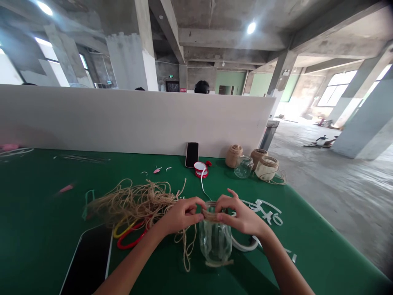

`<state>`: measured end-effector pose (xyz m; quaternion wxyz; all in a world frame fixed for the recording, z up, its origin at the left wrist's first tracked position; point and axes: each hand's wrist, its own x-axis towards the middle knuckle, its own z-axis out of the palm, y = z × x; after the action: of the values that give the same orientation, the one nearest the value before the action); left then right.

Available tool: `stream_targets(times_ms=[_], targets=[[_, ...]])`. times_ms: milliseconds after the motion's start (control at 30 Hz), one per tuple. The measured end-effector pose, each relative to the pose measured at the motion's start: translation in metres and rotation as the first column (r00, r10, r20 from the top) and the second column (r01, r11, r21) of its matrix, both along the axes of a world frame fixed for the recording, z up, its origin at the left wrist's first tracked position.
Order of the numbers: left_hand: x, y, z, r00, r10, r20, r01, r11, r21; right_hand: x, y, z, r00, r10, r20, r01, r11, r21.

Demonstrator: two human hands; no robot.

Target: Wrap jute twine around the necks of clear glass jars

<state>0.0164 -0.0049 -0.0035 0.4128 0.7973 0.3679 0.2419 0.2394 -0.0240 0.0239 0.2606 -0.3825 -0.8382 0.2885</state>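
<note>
A clear glass jar [215, 243] stands upright on the green table in front of me, with jute twine [210, 216] wrapped round its neck. My left hand [184, 214] pinches the twine at the left of the rim, fingertips against the glass. On the opposite side, my right hand [238, 214] is closed at the neck, its thumb and forefinger pressing the twine. Its little finger sticks up. A short piece of twine [219, 264] shows at the jar's base. Left of the jar lies a loose tangle of twine [144, 200], some strands hanging toward me.
Red-handled scissors [132, 242] and a dark-screened device [87, 262] lie at left. White tape roll [245, 247] and peeled strips [267, 211] lie right. Behind stand a phone [192, 155], a red-rimmed spool [201, 169] and several jars, some twine-wrapped [233, 156], before a white partition [138, 121].
</note>
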Motion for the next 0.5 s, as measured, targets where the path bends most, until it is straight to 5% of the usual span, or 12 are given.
stream_targets(times_ms=[167,500], targets=[[0.01,-0.011,0.004,1.0,0.007,0.025,-0.007,1.0,-0.015,-0.01,-0.009,0.005,0.998,-0.043,0.053,0.037,0.994,0.105],[0.001,-0.003,0.007,0.998,-0.015,-0.054,0.017,0.999,0.03,0.001,0.0,-0.002,1.0,-0.024,-0.015,0.025,0.997,0.071]])
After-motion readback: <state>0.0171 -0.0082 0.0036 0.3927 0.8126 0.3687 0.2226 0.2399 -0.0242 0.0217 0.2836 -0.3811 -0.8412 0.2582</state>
